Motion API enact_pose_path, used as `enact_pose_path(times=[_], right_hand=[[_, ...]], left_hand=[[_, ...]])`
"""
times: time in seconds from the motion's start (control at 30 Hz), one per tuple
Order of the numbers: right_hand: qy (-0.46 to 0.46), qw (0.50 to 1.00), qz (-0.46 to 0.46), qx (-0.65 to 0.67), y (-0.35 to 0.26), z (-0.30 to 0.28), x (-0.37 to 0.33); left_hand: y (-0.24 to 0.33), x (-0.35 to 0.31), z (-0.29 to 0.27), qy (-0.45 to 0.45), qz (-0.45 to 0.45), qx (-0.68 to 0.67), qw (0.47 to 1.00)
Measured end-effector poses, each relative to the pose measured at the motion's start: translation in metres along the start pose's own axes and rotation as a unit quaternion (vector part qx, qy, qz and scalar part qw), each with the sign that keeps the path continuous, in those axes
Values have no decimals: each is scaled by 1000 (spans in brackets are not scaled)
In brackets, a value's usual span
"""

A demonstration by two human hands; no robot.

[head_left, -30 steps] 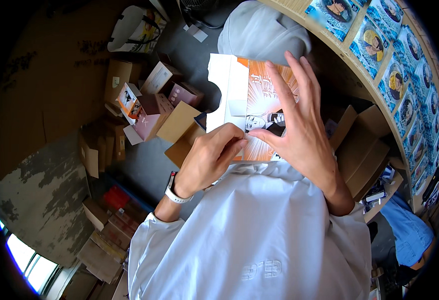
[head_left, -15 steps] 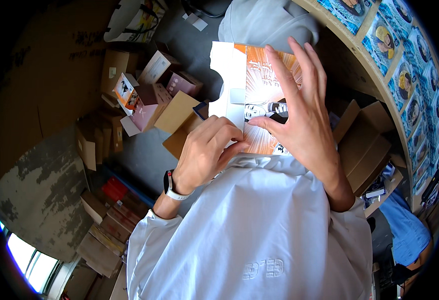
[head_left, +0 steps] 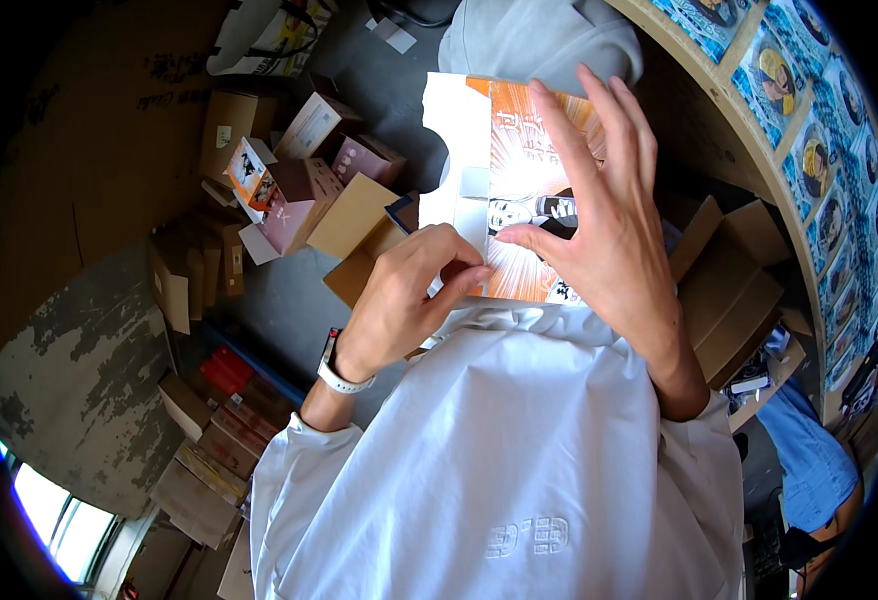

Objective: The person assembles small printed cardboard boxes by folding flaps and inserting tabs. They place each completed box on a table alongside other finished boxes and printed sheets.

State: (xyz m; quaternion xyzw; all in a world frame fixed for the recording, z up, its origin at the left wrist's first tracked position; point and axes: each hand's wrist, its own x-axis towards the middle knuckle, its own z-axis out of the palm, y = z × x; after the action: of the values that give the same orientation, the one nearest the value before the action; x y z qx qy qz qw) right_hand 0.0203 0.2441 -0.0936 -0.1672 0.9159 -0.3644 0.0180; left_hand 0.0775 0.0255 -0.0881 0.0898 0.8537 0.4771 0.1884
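Note:
In front of my chest is an orange and white printed paper box, with a black-and-white drawn figure on its panel. Its plain white left part has a rounded cut-out in the edge. My left hand is closed, thumb and forefinger pinching the box's lower edge near the fold between white and orange. Across the printed panel spreads my right hand, fingers stretched and apart, its thumb on the drawn figure. That hand hides much of the panel's right side.
Opened cardboard boxes and a small orange printed box lie on the floor at the left. A curved wooden table edge with blue printed sheets runs along the right. Beneath it stands a brown carton. A grey cloth-like bundle lies ahead.
My left hand has turned slightly and its fingers have curled in more at the box's lower edge. The box has risen a little in view. My right hand stays spread over it.

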Motion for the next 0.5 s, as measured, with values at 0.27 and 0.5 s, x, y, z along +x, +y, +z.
enact_pose_path(times=[0.27,0.5], right_hand=[[10,1000,-2,-1,1,1,0],[8,1000,0,-8,0,1,1]], left_hand=[[2,-2,-8,14,205,162,965],[1,-7,-1,61,103,114,986]])
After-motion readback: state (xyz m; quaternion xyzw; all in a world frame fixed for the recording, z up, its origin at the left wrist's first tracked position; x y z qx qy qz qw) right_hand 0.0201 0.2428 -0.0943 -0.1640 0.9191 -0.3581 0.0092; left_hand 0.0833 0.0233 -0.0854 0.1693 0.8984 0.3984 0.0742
